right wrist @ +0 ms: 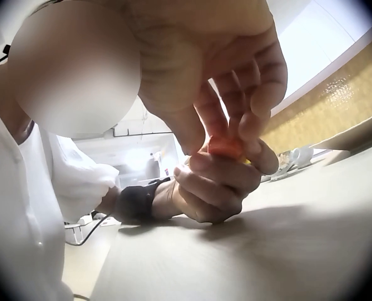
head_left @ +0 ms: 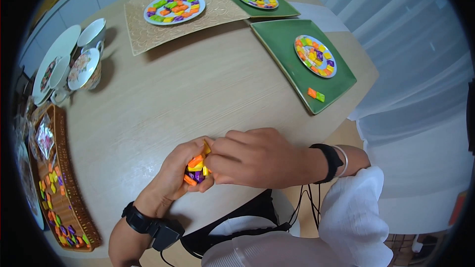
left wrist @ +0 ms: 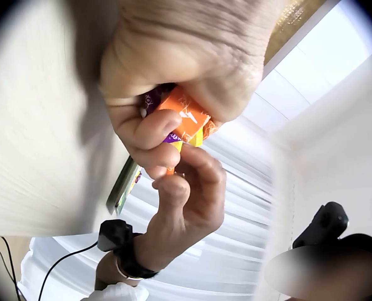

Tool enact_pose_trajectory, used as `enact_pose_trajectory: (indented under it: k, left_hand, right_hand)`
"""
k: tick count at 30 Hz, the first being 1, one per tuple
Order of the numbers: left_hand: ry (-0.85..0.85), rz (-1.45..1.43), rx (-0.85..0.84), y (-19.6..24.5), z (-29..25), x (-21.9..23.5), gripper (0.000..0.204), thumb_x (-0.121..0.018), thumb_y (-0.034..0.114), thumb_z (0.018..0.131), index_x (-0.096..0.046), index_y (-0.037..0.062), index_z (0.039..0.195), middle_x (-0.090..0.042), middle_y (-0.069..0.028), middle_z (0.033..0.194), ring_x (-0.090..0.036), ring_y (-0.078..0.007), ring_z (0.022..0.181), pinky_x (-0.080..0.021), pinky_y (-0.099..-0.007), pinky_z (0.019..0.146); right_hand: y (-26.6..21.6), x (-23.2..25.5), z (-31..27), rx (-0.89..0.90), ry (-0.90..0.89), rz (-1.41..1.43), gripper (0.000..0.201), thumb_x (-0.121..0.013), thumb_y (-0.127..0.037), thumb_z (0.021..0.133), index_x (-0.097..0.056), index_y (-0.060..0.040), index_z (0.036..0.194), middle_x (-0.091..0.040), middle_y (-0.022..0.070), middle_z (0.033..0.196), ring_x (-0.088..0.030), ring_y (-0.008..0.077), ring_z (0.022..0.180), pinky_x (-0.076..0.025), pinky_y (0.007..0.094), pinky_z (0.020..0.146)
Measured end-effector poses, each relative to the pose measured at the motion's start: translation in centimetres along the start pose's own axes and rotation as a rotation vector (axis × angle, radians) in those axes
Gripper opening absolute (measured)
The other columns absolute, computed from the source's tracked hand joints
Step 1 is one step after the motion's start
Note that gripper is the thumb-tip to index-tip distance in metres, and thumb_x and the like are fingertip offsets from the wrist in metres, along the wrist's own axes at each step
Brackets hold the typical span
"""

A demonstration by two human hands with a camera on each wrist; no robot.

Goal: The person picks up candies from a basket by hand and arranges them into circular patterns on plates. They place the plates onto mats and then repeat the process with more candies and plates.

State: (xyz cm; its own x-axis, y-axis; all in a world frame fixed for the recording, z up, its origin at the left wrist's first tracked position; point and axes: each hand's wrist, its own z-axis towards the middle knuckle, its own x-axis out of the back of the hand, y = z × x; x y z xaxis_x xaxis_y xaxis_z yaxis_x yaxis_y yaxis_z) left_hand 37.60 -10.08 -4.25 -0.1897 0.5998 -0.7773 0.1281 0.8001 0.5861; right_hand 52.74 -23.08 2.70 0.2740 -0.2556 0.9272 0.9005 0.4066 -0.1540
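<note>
Close to the table's near edge, my left hand (head_left: pixel 174 169) cups a handful of small wrapped candies (head_left: pixel 196 166) in orange, yellow and purple. Its fingers curl round the pile, and an orange candy (left wrist: pixel 185 113) shows between thumb and fingers in the left wrist view. My right hand (head_left: pixel 257 157) meets the left from the other side. In the right wrist view, its thumb and fingertips pinch at an orange candy (right wrist: pixel 226 147) right above the left fist. The right fingers partly hide the pile in the head view.
Candy-covered plates stand on a beige tray (head_left: pixel 217 17) and two green trays (head_left: pixel 269 37). Two loose candies (head_left: pixel 315 94) lie on the nearest green tray. At left are floral cups (head_left: pixel 85 68), a white platter (head_left: pixel 59 44) and a wicker basket (head_left: pixel 79 207) with candies.
</note>
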Motion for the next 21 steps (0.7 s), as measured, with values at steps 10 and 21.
enact_pose_trajectory:
  k: [10, 21]
  left_hand:
    - [0.06, 0.184, 0.006, -0.1, 0.0, -0.7, 0.035, -0.038, 0.028, 0.095, -0.054, -0.0021, 0.103, -0.064, -0.0198, 0.077, -0.052, -0.0147, 0.042, -0.033, -0.0211, 0.033]
    - [0.041, 0.144, 0.006, 0.9, 0.0, -0.9, 0.035, -0.034, 0.025, 0.097, -0.054, -0.0018, 0.105, -0.065, -0.0199, 0.077, -0.051, -0.0138, 0.043, -0.033, -0.0209, 0.033]
  right_hand:
    - [-0.4, -0.6, -2.3, 0.08, 0.065, -0.171, 0.03, -0.063, -0.011, 0.074, -0.058, -0.0026, 0.101, -0.059, 0.0054, 0.096, -0.057, 0.0153, 0.074, -0.047, 0.0243, 0.054]
    - [6.3, 5.0, -12.8, -0.699, 0.029, -0.546, 0.016, -0.072, -0.004, 0.074, -0.066, -0.0079, 0.088, -0.065, 0.0077, 0.08, -0.062, 0.024, 0.071, -0.048, 0.0324, 0.059]
